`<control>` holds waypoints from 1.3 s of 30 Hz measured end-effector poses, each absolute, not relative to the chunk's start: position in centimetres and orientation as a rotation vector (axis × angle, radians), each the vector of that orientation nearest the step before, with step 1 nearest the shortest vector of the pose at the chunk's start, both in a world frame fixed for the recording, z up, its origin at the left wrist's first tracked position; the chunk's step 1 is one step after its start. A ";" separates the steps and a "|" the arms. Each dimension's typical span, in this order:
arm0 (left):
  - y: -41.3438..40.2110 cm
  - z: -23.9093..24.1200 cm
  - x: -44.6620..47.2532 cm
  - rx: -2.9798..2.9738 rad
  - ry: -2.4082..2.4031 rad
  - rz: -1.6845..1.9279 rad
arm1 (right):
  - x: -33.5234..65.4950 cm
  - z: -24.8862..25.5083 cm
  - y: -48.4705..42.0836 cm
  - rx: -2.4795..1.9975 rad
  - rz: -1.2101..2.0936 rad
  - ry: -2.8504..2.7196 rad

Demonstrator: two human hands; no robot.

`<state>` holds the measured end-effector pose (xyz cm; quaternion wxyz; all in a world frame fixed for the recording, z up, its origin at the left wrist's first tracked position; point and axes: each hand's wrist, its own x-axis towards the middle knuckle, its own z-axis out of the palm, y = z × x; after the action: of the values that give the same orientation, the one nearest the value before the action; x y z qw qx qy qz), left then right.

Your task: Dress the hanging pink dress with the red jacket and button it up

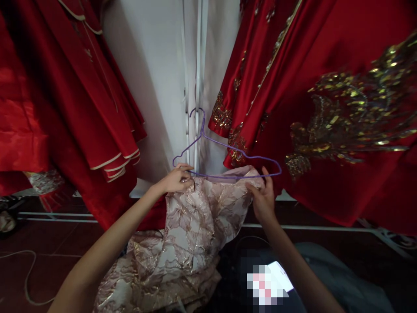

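A purple wire hanger (pixel 224 145) is upright in the middle of the view, its hook near a white pole. Over its lower bar lies the top edge of a pale pink and gold brocade garment (pixel 195 221), which hangs down and bunches at the bottom. My left hand (pixel 180 178) is closed on the garment's upper left edge beside the hanger's bar. At the other end, my right hand (pixel 263 198) pinches the upper right edge, thumb in front, fingers reaching up by the bar.
Red garments with cream trim (pixel 114 161) hang at the left. More red garments with gold sequins (pixel 352 117) hang at the right. White poles (pixel 197 65) stand behind the hanger. A lit phone (pixel 280 276) is below my right forearm, and a cable (pixel 28 278) lies on the floor.
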<state>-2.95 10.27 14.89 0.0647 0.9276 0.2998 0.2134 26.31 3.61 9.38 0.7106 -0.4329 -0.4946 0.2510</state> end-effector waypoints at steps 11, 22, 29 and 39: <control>4.6 13.2 -5.2 2.834 1.233 0.789 | 30.0 10.7 3.3 -0.812 0.640 -0.831; 3.3 13.0 -4.7 2.868 1.189 0.831 | 33.6 11.1 3.6 -0.953 0.694 -0.708; 3.5 13.0 -4.6 2.844 1.143 0.836 | 29.8 13.5 5.4 -0.892 0.553 -0.875; 3.7 12.4 -2.5 2.439 1.101 1.092 | 27.1 19.9 6.1 -1.197 -0.101 -1.791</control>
<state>-2.54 3.68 12.39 0.1253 0.8374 0.3778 0.3747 27.12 6.08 19.94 0.4726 -0.4892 -0.7319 -0.0411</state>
